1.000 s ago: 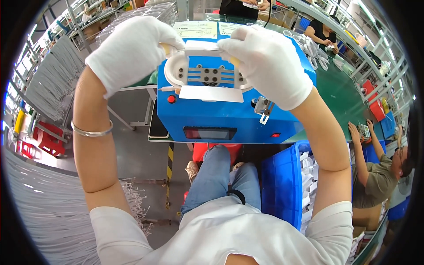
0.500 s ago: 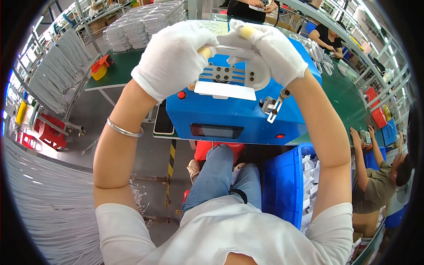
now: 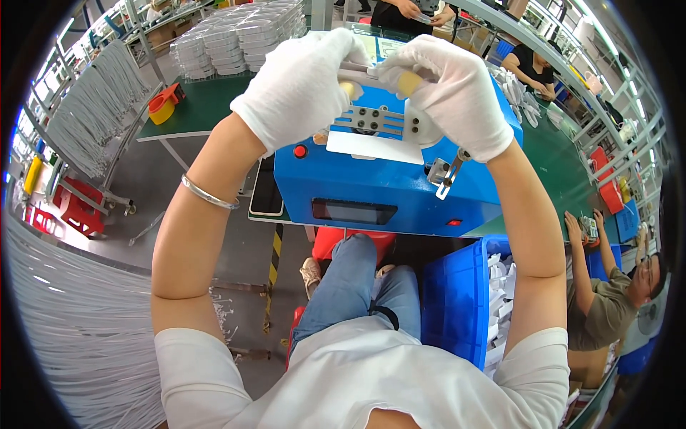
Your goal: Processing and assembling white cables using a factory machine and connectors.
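Observation:
My left hand (image 3: 300, 89), in a white glove with a yellow cover on the thumb, is closed above a blue bench machine (image 3: 321, 182). Opposite it, my right hand (image 3: 454, 96) is gloved alike and also closed, its yellow thumb cover bent inward. Between the two sets of fingertips runs a thin white strip (image 3: 355, 75); the gloves hide most of it, and its exact kind does not show. Just below the hands are the machine's slotted metal plate (image 3: 371, 118), a pale round disc partly behind my right hand, and a white tilted plate (image 3: 375, 148).
Stacked clear plastic trays (image 3: 239, 39) stand at the far left of the green table (image 3: 557, 171), near a yellow tape roll (image 3: 161, 111). A blue bin (image 3: 451, 300) of white parts sits by my right leg. Bundled white cables (image 3: 78, 329) hang at left. Co-workers sit beyond and at right.
Both hands have shifted slightly right in the picture and drawn closer together, fingertips nearly meeting around the white strip. The machine also appears slightly lower and further right.

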Tool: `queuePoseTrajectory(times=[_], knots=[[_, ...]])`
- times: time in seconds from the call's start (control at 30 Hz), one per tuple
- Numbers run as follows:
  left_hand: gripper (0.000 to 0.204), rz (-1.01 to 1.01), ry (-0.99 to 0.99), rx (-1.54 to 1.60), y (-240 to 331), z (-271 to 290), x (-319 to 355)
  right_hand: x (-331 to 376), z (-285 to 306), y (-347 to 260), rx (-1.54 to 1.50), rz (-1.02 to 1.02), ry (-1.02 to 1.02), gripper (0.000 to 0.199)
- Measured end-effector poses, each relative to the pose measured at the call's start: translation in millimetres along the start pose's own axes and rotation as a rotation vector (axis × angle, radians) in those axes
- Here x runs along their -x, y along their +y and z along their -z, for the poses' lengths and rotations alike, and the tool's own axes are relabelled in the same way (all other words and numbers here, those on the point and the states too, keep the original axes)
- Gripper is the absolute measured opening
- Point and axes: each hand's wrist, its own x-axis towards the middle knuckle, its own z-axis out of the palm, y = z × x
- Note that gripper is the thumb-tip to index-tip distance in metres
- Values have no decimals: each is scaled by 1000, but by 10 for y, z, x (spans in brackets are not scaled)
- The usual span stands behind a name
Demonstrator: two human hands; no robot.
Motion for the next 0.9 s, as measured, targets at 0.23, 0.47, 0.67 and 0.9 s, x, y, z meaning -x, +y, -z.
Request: queuePoseTrajectory(times=[0.23, 0.47, 0.67, 0.9], knots=[[15, -80, 91, 65, -25, -45, 9, 13, -30, -174, 438, 335, 59, 10], [20, 33, 29, 119, 23, 3, 39, -122, -14, -144, 55, -60, -76, 10], [22, 52, 577, -40, 15, -86, 344, -129, -55, 55, -212, -387, -226, 28], [33, 506, 428, 875, 413, -307, 732, -54, 51, 245, -520, -244, -324, 45]])
